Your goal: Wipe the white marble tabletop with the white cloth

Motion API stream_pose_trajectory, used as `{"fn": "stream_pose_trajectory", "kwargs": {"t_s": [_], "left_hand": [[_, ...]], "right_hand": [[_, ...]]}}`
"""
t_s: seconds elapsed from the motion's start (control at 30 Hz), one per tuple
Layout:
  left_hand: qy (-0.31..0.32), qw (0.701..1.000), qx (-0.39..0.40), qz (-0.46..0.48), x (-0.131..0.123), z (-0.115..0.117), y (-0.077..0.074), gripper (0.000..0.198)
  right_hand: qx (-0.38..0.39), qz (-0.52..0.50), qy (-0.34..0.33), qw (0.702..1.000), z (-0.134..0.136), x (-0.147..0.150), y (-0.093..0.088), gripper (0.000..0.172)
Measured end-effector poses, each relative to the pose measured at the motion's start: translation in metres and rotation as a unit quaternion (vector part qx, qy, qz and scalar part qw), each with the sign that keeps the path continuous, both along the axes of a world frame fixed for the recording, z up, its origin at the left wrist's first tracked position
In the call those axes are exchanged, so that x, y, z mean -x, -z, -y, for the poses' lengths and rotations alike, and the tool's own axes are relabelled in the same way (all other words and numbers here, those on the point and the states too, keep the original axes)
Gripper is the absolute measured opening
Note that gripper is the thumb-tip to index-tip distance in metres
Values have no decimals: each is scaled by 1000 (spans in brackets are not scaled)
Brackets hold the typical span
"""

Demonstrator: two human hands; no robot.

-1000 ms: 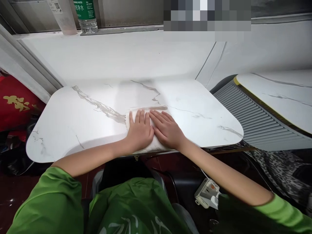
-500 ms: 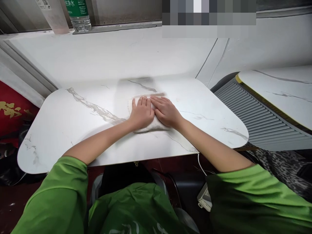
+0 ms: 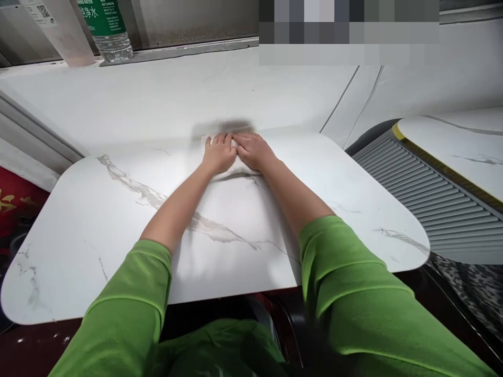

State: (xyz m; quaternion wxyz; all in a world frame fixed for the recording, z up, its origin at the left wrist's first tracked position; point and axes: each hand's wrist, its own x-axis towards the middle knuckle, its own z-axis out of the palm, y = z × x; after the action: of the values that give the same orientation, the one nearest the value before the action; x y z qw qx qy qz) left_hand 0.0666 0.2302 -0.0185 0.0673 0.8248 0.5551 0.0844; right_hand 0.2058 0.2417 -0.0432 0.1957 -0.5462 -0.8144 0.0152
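A folded white cloth (image 3: pixel 237 167) lies on the white marble-patterned table (image 3: pixel 231 267), close to its far edge by the wall. My left hand (image 3: pixel 219 155) rests palm down on the cloth's left part, fingers stretched flat and pointing away from me. Over the right part lies my right hand (image 3: pixel 254 152), also flat, its fingers slanting in toward the left hand. The two hands touch or nearly touch near the thumbs. Both press the cloth from above, and much of it is hidden under them.
On the ledge behind the table stand a clear water bottle with a green label (image 3: pixel 113 39) and a translucent bottle (image 3: pixel 73 44). A white wall (image 3: pixel 165 94) borders the far edge. To the right is another marble-patterned surface (image 3: pixel 463 136) with a grey ribbed side.
Both hands have slid the cloth away from me, from the table's middle to near its far edge. My arms are stretched further forward, and the view has shifted.
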Motion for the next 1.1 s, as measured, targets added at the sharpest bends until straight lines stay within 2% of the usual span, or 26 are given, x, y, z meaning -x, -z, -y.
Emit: {"fn": "stream_pose_trajectory", "kwargs": {"t_s": [0.2,0.4,0.6,0.87,1.0,1.1], "left_hand": [[-2,1000,-8,-7,0,-5,2,56],[1,1000,-5,-10,2,20,3,56],[-2,1000,5,-2,-5,72,5,56],[14,999,36,-1,-27,168,0,57],[75,996,34,-18,-47,208,-2,59],[125,991,20,-30,-60,222,-3,58]], "right_hand": [[-7,-14,8,1000,0,-1,4,58],[13,4,26,1000,30,-1,3,61],[1,46,16,999,81,-11,5,60],[-32,65,-36,997,173,-47,11,59],[-48,63,-54,995,226,-73,10,58],[-59,57,-21,996,254,-87,11,58]]}}
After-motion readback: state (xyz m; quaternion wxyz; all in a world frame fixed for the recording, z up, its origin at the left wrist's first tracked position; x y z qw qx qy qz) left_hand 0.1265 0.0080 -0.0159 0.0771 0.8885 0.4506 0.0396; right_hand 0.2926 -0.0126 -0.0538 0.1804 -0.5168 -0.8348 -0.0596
